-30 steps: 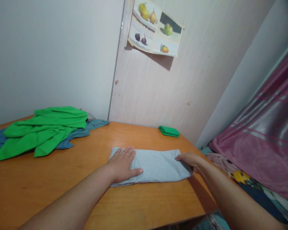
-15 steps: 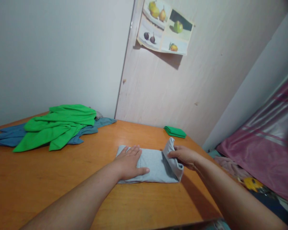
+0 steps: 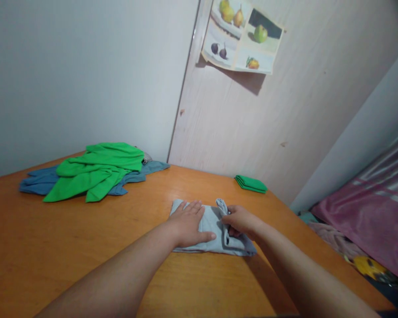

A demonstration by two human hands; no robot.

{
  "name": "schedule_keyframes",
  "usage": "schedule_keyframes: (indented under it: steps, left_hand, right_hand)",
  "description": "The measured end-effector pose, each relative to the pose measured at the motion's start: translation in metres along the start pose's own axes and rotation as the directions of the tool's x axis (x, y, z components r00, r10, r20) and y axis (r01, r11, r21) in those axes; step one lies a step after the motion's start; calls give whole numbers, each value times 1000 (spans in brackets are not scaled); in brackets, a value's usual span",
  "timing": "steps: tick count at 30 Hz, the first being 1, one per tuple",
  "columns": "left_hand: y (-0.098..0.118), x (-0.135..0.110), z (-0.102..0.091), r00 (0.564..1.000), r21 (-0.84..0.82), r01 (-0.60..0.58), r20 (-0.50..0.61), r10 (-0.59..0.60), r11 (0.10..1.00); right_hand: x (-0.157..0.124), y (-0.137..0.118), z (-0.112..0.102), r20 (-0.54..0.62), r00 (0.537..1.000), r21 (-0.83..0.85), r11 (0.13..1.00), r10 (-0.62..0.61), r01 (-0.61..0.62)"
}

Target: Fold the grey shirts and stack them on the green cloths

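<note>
A light grey cloth garment [image 3: 209,247], folded into a flat strip, lies on the wooden table in front of me. My left hand [image 3: 190,225] rests flat on its left part, fingers spread and thumb pointing right. Its right end stands raised, pinched in my right hand [image 3: 239,221] and tipped over toward the left. The fingers of that hand are partly hidden behind the lifted fold. What kind of garment it is, I cannot tell.
At the back left is a loose heap with a bright green cloth [image 3: 102,170] over blue cloth [image 3: 40,181]. A folded green cloth [image 3: 251,184] sits at the back right of the table [image 3: 86,238]. Pink fabric [image 3: 361,207] hangs beyond the right edge.
My right hand has carried the raised end of the grey garment leftward, over its middle. The left hand stays pressed on the cloth. The whole view has shifted slightly.
</note>
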State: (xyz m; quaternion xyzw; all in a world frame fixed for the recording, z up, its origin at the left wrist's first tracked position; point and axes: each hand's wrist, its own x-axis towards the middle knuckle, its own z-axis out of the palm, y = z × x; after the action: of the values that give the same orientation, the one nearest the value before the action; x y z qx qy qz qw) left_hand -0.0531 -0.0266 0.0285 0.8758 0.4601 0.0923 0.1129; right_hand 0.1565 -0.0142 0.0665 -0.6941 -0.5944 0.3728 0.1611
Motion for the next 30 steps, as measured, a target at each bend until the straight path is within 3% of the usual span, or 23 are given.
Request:
schedule_keyframes:
  steps: [5, 9, 11, 13, 16, 19, 30]
  left_hand:
    - [2, -1, -1, 1000, 1, 7, 5, -7, 1000]
    - [2, 0, 0, 1000, -6, 6, 3, -6, 1000]
    - [1, 0, 1, 1000, -9, 8, 0, -8, 1000]
    - [0, 1, 2, 1000, -11, 4, 0, -4, 1000]
    - [-1, 1, 3, 1000, -11, 0, -5, 0, 1000]
    - [0, 1, 3, 1000, -8, -4, -8, 3, 1000]
    - [2, -1, -1, 1000, -18, -2, -1, 2, 1000]
  right_hand:
    - [1, 6, 5, -16, 998, 34, 998, -58, 59]
    - [6, 18, 1, -158, 977, 16, 989, -144, 148]
    - [8, 24, -2, -259, 936, -53, 971, -237, 231]
    - [8, 30, -3, -322, 866, -211, 921, -381, 327]
    - [7, 35, 1, -264, 791, -424, 803, -552, 419]
    - [7, 37, 11, -143, 783, -458, 741, -606, 491]
    - [13, 37, 27, 25, 849, -525, 716, -527, 460]
